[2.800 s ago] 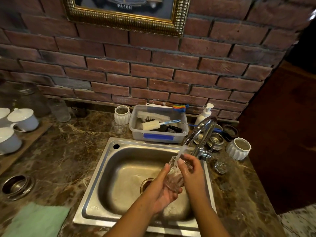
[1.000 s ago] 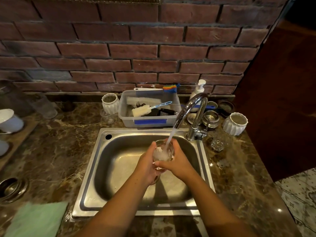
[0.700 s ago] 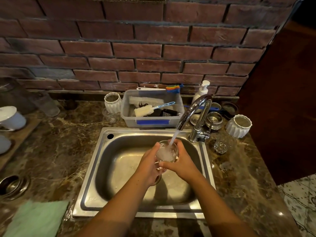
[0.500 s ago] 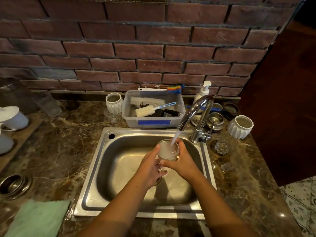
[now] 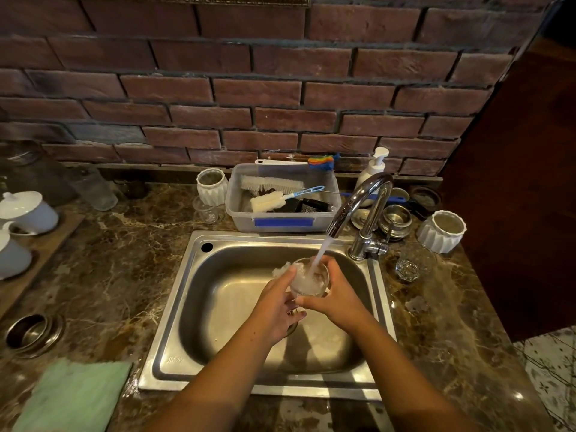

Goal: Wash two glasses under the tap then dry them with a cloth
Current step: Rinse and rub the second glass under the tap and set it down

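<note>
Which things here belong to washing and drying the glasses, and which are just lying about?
Job: glass held in left hand and right hand; tap; sink; second glass; green cloth.

Lying about: brush tub; soap bottle; white pots; teacups.

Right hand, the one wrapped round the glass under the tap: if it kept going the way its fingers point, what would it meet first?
Probably the left hand: the right hand reaches leftward round the glass, which both hands already grip. Depth is hard to judge.
</note>
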Motion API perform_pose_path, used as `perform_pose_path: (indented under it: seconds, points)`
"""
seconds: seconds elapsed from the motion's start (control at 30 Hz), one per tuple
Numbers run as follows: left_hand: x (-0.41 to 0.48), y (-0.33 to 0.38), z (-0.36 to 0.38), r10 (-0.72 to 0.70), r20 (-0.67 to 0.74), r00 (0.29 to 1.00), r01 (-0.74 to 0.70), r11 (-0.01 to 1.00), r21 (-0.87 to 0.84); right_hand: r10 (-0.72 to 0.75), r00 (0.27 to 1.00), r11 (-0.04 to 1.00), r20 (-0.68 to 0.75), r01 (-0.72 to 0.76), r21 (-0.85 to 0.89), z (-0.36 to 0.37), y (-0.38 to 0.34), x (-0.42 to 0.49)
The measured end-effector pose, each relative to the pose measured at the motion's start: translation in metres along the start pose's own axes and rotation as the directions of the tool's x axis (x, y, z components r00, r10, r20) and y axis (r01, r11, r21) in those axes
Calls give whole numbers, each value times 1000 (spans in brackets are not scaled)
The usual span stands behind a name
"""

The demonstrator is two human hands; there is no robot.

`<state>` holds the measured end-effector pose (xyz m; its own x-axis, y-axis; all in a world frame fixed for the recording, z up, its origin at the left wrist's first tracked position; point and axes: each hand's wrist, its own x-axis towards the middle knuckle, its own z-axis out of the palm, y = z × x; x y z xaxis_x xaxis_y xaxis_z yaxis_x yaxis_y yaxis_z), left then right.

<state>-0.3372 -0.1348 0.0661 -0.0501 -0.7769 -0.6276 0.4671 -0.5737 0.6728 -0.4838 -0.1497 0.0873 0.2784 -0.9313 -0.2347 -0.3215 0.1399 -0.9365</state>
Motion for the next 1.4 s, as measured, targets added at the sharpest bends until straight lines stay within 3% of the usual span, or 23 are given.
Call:
perform_pose_path:
  seconds: [0.43, 0.83, 1.0, 1.17, 1.4]
  points:
    - [2, 2, -6, 1, 35, 999, -1, 1000, -8, 31, 1000, 1000, -6, -31, 7, -2, -4, 0]
    - [-3, -1, -21, 98, 93, 991, -100, 995, 18, 208, 978, 955, 4, -204, 217, 16, 8, -12]
    - [-7, -6, -23, 12, 76, 997, -19, 996, 86, 257, 965, 894, 45, -255, 369, 28, 13, -15]
    - [-12, -9, -21, -57, 42, 997, 53, 993, 104, 274, 957, 863, 94, -288, 415, 34, 6, -25]
    - [-37, -11, -19, -131, 32, 991, 125, 982, 138, 470, 855, 740, 219, -517, 430, 34, 1, -33]
